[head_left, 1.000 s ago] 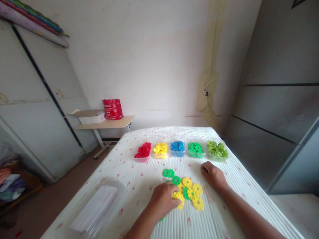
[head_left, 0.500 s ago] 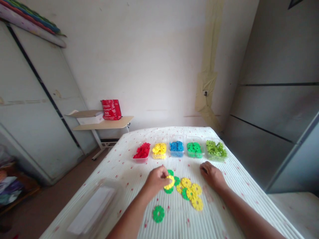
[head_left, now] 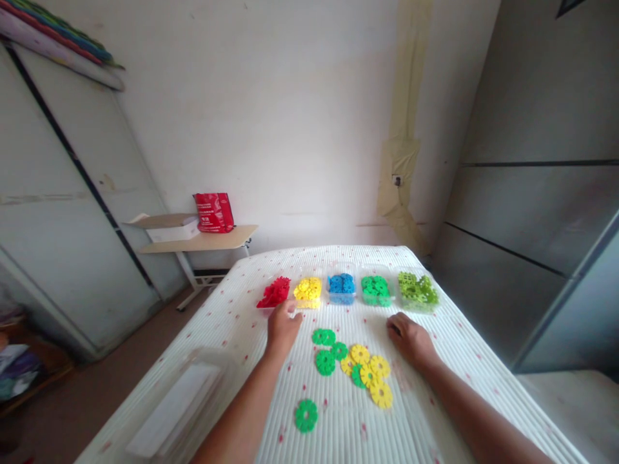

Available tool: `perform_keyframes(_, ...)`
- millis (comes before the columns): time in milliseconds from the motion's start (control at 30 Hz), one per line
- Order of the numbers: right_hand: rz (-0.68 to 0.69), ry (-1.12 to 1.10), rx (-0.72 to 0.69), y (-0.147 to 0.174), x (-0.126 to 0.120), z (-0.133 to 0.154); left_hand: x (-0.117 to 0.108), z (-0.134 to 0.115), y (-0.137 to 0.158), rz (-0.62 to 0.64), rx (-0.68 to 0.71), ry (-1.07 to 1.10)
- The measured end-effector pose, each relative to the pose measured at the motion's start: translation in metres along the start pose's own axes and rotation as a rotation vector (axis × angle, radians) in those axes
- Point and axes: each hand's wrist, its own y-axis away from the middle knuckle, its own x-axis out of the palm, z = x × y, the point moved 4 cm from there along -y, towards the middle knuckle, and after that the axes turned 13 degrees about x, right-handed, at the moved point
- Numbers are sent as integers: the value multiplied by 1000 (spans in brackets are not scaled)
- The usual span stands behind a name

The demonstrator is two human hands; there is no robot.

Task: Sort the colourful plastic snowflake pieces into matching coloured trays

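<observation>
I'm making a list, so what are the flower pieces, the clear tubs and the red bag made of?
Flower pieces: probably smooth plastic, from their even, bright colours and notched edges.
Tubs: most likely clear, shiny plastic, as colours show through.
Red bag: glossy, maybe plastic or coated cloth; it shines and creases.

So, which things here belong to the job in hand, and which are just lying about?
Apparently in the job:
loose yellow pieces
loose green pieces
yellow pieces' tub, near the left hand
red pieces' tub
blue pieces' tub
green pieces' tub
lime pieces' tub

Apparently just lying about:
red bag
white box
clear plastic container
</observation>
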Motion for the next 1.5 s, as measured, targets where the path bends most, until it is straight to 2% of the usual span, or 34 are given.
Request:
perform_keyframes(167, 30, 24, 6, 2, -1, 3, -7, 14, 52, 52, 84, -91)
perform_keyframes(300, 44, 99, 45, 0, -5, 8, -7, 23, 72, 91, 147, -128)
perform_keyframes(433, 151, 95, 60, -4, -5, 31, -6, 31, 71, 51, 150, -146)
perform_keyframes(600, 273, 17, -19, -3, 7, 84, -7, 34, 68, 19, 161, -142)
perform_keyframes(733, 343, 89, -7, 3, 17, 111, -8, 35, 68, 17, 163, -139)
perform_keyframes(833, 345, 109, -33, 7, 21, 117, -7, 36, 68, 17, 162, -140)
perform_keyframes(967, 371, 12, -13, 7, 22, 115, -7, 36, 67, 12, 148, -130)
perform_keyframes(1200, 401, -181, -35, -16, 16, 125, -6, 35, 69, 10, 131, -112)
perform_keyframes(1367, 426, -258, -26, -30, 34, 143, -7, 34, 69, 4, 121, -114)
perform_keyframes(1500, 428, -228, -23, -31, 50, 153, -7, 35, 68, 12, 116, -118)
